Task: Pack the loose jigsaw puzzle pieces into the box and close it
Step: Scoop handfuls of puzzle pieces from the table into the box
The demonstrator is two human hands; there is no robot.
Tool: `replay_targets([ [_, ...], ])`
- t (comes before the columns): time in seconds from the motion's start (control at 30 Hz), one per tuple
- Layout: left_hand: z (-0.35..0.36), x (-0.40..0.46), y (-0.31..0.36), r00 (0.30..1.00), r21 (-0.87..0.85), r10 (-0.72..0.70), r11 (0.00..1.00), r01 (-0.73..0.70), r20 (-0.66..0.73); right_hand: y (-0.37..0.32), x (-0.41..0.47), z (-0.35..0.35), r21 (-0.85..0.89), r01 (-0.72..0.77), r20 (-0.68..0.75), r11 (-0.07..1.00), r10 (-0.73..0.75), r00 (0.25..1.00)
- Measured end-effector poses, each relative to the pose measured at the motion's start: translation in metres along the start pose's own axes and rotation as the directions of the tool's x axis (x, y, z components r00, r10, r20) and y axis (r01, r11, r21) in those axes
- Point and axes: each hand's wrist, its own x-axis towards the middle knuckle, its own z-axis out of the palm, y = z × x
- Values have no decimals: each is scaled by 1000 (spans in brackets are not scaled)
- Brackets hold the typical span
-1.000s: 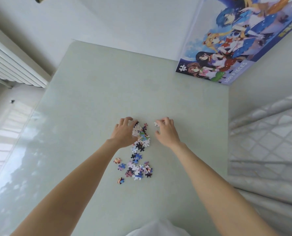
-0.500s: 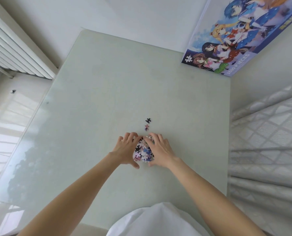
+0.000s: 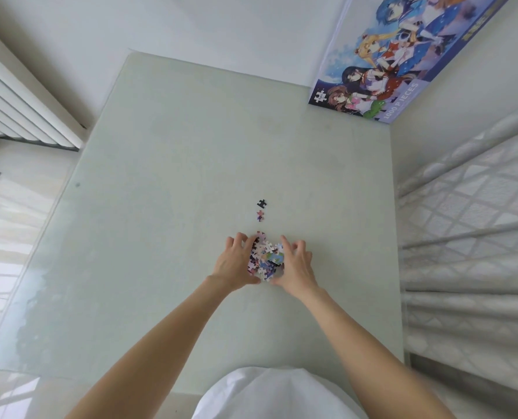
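Head view, looking down on a pale green glass-topped table point(image 3: 167, 207). Nearest, a white garment point(image 3: 275, 394) at the bottom edge, both bare forearms reaching out from it. Left hand point(image 3: 235, 261) and right hand point(image 3: 297, 264) cup a heap of puzzle pieces point(image 3: 265, 258) from either side, fingers curled inward against the heap, thumbs nearly meeting at its near edge; the hands press the heap between them, heap resting on the table. Just beyond the heap, a pink piece point(image 3: 260, 215) lies loose, apart from the hands; a black piece point(image 3: 262, 203) sits just past that one, not touching it. Well beyond the heap, to its right, the puzzle box point(image 3: 403, 55) overhangs the table's far right corner, printed face up, reading "1000 PIECES". Left of the heap, off the table, white radiator point(image 3: 18, 110). Right of the heap, quilted bedding point(image 3: 469, 237).
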Motion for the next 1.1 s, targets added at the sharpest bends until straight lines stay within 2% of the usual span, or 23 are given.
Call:
replay_targets([
  [0.1,1,6,8,1000,1,-13,1000,13,2,-10,7,3,46,51,24,998,-52,998],
  [0.23,-1,9,11,1000,-17,-23,1000,23,-2,-11,15,1,-6,147,61,989,-146,987],
  [0.43,4,9,8,1000,-28,-2,1000,2,-3,-4,20,-4,-182,207,11,961,-209,978],
  [0.6,4,11,9,1000,-50,1,999,-1,3,-5,23,-6,-142,196,54,970,-190,980],
  [0.77,4,10,11,1000,-84,-15,996,16,7,-5,19,-3,-31,193,75,981,-190,979],
  [0.97,3,8,12,998,-156,-53,986,55,15,-3,14,0,-4,201,52,980,-200,978],
  [1.1,2,7,13,997,-120,-55,991,61,49,-3,14,-2,0,206,52,979,-206,977],
])
